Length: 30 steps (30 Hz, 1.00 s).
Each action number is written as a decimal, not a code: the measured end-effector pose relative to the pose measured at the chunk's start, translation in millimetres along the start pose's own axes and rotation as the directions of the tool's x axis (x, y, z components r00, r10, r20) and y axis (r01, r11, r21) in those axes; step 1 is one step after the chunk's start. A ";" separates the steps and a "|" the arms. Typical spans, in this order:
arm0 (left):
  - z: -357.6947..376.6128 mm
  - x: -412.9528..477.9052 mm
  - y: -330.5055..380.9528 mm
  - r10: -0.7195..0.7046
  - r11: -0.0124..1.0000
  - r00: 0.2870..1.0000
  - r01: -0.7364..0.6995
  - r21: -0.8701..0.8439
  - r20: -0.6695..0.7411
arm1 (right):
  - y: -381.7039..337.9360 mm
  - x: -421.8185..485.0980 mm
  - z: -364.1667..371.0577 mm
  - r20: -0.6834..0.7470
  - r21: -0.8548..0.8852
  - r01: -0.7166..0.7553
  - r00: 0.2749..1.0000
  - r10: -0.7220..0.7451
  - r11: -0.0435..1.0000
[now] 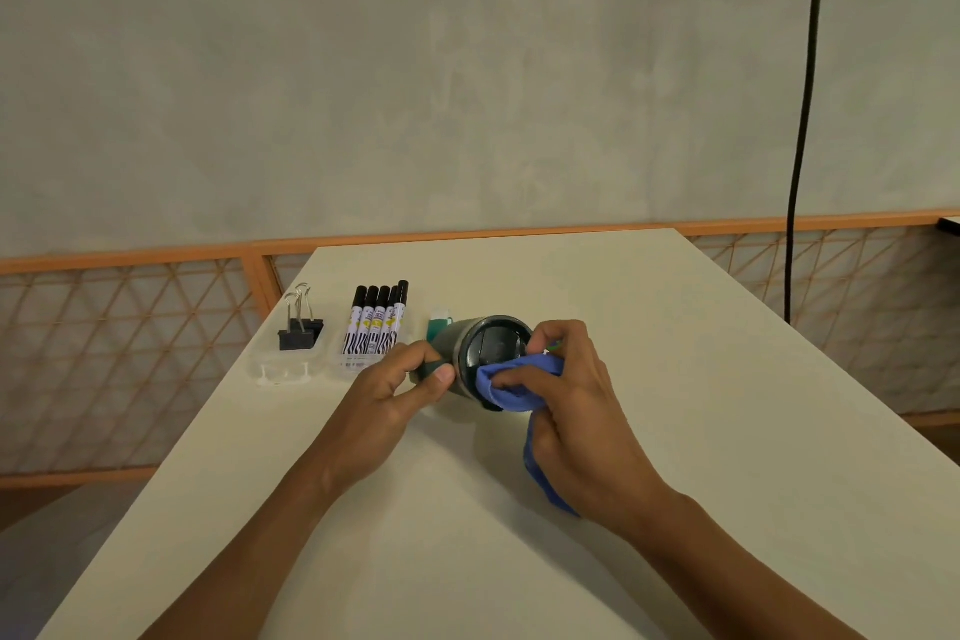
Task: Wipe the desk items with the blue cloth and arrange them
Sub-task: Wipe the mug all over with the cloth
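A dark green tumbler [488, 343] with a black lid is tilted toward me above the white desk [675, 379]. My left hand [395, 390] grips its body from the left. My right hand [576, 405] holds a blue cloth [519, 379] and presses it against the lid's lower right rim; the cloth's tail hangs under my palm. Several black-capped markers [376, 322] lie side by side in a clear tray to the left. Two black binder clips [298, 327] sit in a second clear tray further left. A small green and white item [439, 322] shows just behind the tumbler.
The desk's left edge runs diagonally close to the trays. An orange lattice railing [130, 353] stands behind the desk below a plain wall. A black cable [802, 120] hangs down at the right.
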State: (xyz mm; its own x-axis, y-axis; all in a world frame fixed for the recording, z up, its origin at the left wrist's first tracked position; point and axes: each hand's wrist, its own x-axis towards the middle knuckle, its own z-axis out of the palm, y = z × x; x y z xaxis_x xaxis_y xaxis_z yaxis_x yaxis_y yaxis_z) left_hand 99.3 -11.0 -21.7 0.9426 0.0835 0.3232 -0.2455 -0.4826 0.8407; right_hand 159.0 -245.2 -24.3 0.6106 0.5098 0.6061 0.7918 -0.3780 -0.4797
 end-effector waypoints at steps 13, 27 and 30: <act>-5.6 1.1 0.5 -0.014 0.998 1.000 0.015 -0.058 0.009 | 9.7 5.6 -18.1 -0.007 -0.366 0.087 0.995 -0.096 0.927; -11.2 1.3 7.6 -0.020 0.997 0.998 0.016 -0.075 -0.055 | 17.6 11.5 -19.9 0.033 -0.619 0.149 0.986 -0.164 0.771; -12.6 0.7 6.0 -0.015 0.998 0.999 0.012 -0.059 -0.036 | 17.7 9.2 -19.6 0.062 -0.601 0.191 0.979 -0.193 0.776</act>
State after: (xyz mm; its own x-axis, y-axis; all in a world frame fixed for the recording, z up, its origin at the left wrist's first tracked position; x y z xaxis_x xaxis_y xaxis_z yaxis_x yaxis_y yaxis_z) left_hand 95.6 -2.9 -10.9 0.9375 0.1216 0.3262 -0.2467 -0.4291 0.8689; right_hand 178.9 -262.3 -14.8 0.4442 0.6201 0.6467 0.7401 -0.6607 0.1252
